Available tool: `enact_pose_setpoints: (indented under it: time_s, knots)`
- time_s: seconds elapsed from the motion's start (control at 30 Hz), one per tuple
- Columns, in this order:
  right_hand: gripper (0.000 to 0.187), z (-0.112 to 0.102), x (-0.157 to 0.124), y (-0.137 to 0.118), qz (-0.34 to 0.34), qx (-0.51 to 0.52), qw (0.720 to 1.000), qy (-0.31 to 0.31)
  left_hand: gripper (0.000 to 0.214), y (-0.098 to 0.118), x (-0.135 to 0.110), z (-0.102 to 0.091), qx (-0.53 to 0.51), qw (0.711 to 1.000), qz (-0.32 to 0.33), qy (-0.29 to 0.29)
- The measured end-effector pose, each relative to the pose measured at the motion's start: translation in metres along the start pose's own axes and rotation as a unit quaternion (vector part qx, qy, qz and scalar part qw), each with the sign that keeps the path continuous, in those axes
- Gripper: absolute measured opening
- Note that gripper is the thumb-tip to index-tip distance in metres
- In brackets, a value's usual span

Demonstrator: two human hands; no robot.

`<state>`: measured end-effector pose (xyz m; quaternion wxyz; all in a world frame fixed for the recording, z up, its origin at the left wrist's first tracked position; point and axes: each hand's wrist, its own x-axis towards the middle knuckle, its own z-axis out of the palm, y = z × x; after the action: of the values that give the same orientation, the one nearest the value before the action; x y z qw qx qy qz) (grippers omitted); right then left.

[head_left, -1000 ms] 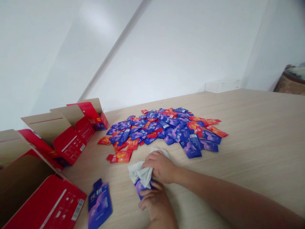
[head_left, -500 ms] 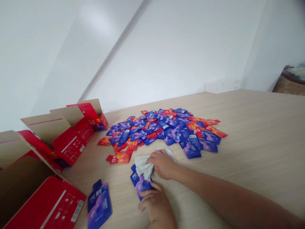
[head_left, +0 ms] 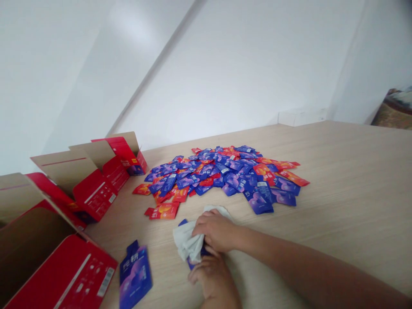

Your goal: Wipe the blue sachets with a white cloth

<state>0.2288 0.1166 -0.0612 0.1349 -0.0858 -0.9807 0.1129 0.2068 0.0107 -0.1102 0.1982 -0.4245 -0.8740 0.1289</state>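
In the head view, a whitish cloth [head_left: 187, 240] is bunched under my right hand [head_left: 215, 231], whose fingers are closed on it. The cloth lies over a blue-purple pouch [head_left: 192, 264] flat on the table, covering most of it. My left hand [head_left: 210, 274] grips the pouch's near end, just below the right hand. Another blue-purple pouch [head_left: 135, 277] lies apart to the left, its spout end pointing away from me. Beyond my hands spreads a heap of blue and red-orange pouches [head_left: 206, 171], with one red-orange pouch [head_left: 165, 210] at its near left edge.
Several open red cartons [head_left: 93, 193] stand in a row along the left, flaps up; the nearest carton [head_left: 77, 274] reaches close to the lone pouch. A white box [head_left: 301, 117] sits by the wall at the back right. The wooden table [head_left: 337, 193] extends to the right.
My right hand has slid the cloth slightly left and toward me, so it covers more of the pouch. My left hand stays at the pouch's near end.
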Motion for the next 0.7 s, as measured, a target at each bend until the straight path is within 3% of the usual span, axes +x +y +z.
enact_pose_setpoints:
  time_s: [0.13, 0.23, 0.33, 0.5, 0.57, 0.7]
  knots:
    - [0.028, -0.006, -0.003, 0.014, 0.067, -0.043, 0.996, 0.030, 0.044, -0.001, -0.004, 0.012, 0.165, 0.982, 0.047, 0.072]
    - [0.031, -0.011, -0.006, 0.012, 0.100, -0.017, 0.992, 0.070, 0.043, 0.000, -0.004, 0.018, 0.180, 0.978, 0.056, 0.090]
    - [0.033, -0.012, -0.007, 0.000, 0.076, 0.026, 0.992, 0.101, 0.043, 0.004, -0.003, 0.015, 0.171, 0.982, 0.033, 0.069]
    - [0.031, -0.003, -0.004, -0.015, -0.050, 0.043, 0.998, 0.018, 0.037, 0.008, 0.001, 0.005, 0.062, 0.997, -0.012, -0.052]
    - [0.029, 0.000, -0.002, -0.011, -0.037, 0.024, 0.999, -0.002, 0.039, 0.006, 0.001, 0.004, 0.052, 0.998, 0.001, -0.048]
    - [0.030, -0.002, -0.001, 0.009, 0.045, -0.029, 0.998, 0.017, 0.043, 0.001, -0.002, 0.008, 0.102, 0.994, 0.030, 0.018]
